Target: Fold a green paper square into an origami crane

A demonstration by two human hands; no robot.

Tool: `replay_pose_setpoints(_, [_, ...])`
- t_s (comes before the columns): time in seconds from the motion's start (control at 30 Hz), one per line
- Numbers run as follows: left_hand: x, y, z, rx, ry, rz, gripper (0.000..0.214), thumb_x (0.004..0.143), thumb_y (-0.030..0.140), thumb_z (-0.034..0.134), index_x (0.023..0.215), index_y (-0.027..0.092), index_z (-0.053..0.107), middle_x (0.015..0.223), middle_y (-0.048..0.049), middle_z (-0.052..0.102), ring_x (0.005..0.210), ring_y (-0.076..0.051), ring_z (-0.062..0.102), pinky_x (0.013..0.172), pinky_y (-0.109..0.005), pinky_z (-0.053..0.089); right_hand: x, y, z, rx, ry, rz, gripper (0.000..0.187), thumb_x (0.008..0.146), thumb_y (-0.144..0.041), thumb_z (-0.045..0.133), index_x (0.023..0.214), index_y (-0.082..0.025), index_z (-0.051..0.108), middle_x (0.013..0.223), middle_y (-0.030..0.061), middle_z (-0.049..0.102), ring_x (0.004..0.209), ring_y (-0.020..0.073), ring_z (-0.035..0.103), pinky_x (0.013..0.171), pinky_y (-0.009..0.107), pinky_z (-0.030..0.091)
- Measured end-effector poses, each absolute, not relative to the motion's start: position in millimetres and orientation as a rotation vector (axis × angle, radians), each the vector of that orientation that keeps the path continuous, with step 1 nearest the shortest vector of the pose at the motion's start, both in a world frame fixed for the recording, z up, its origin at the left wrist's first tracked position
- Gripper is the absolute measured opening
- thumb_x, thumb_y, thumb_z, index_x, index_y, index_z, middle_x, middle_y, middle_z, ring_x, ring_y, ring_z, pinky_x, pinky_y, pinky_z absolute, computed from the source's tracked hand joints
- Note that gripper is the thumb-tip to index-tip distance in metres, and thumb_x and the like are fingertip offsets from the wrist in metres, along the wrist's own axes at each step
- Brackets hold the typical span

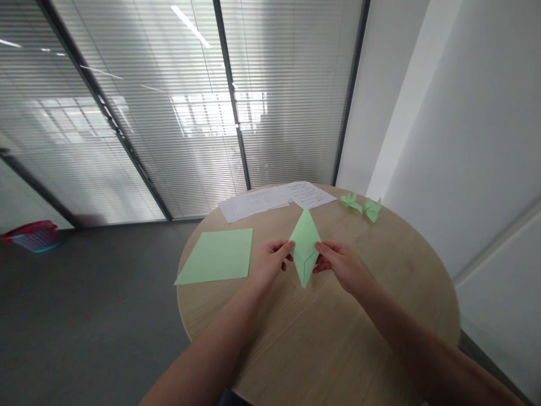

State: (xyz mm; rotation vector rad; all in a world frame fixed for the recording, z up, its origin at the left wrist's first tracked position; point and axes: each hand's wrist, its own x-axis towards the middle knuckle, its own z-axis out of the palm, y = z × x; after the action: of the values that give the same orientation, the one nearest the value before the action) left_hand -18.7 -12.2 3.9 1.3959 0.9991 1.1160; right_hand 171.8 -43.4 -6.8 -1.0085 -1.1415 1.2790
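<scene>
A folded green sheet of paper (305, 242), shaped like a tall diamond, is held up over the round table by both hands. My left hand (270, 260) pinches its left corner, thumb on the near face. On the opposite corner my right hand (338, 264) has the same kind of grip, with its fingers curled behind. A centre crease and slanted fold edges show on the diamond's lower half. To the left of my left hand lies a flat green sheet (220, 255), slightly overhanging the table's edge.
Printed white sheets (262, 202) lie at the back of the wooden table (313, 344). Two small folded green paper figures (351, 202) sit at the back right. A red and blue basket (36, 237) stands on the floor at left. Glass panels with blinds and a white wall enclose the table.
</scene>
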Motion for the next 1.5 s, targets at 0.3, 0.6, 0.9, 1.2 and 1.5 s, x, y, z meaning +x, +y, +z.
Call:
replay_pose_setpoints(0.3, [-20,-8,1,1.553,0.839,1.194,0.051,0.081,0.039,0.073,0.127,0.017,0.066,0.084,-0.0036,0.070,0.066,-0.013,0.057,0.051,-0.021,0.044,175,-42,-7,-0.998,-1.047,1.339,0.040,0.073,-0.054,0.081,0.085,-0.015,0.077,0.074,0.0088,0.075,0.061,0.0197,0.068,0.059,0.035,0.061])
replay_pose_setpoints(0.6, [-22,-14,4,1.645,0.831,1.043,0.041,0.078,0.028,0.069,0.117,0.018,0.075,0.086,-0.0039,0.068,0.065,-0.012,0.057,0.056,-0.024,0.048,177,-42,-10,-0.952,-1.060,1.337,0.040,0.075,-0.054,0.080,0.086,-0.016,0.077,0.081,0.0096,0.077,0.065,0.0216,0.070,0.066,0.039,0.061])
replay_pose_setpoints(0.9, [-23,-5,-2,1.646,0.896,1.164,0.038,0.076,0.033,0.071,0.110,0.016,0.075,0.072,0.0014,0.056,0.061,-0.012,0.053,0.051,-0.022,0.047,169,-45,-6,-0.936,-1.124,1.321,0.048,0.075,-0.063,0.079,0.089,-0.017,0.075,0.081,0.0072,0.075,0.066,0.0191,0.069,0.058,0.032,0.059])
replay_pose_setpoints(1.2, [-24,-4,0,1.605,0.903,1.213,0.038,0.079,0.038,0.070,0.110,0.015,0.071,0.066,0.0038,0.052,0.057,-0.012,0.051,0.047,-0.022,0.046,168,-50,-3,-0.923,-1.242,1.284,0.041,0.076,-0.048,0.079,0.108,-0.021,0.073,0.091,0.0062,0.076,0.072,0.0192,0.071,0.060,0.030,0.057])
replay_pose_setpoints(1.5, [-21,-4,-1,1.570,0.880,1.219,0.038,0.081,0.054,0.072,0.085,0.017,0.062,0.065,0.0030,0.055,0.055,-0.011,0.053,0.047,-0.022,0.049,166,-46,-5,-1.011,-1.295,1.250,0.033,0.077,-0.043,0.074,0.098,-0.019,0.074,0.087,0.0056,0.076,0.068,0.0174,0.070,0.057,0.028,0.055])
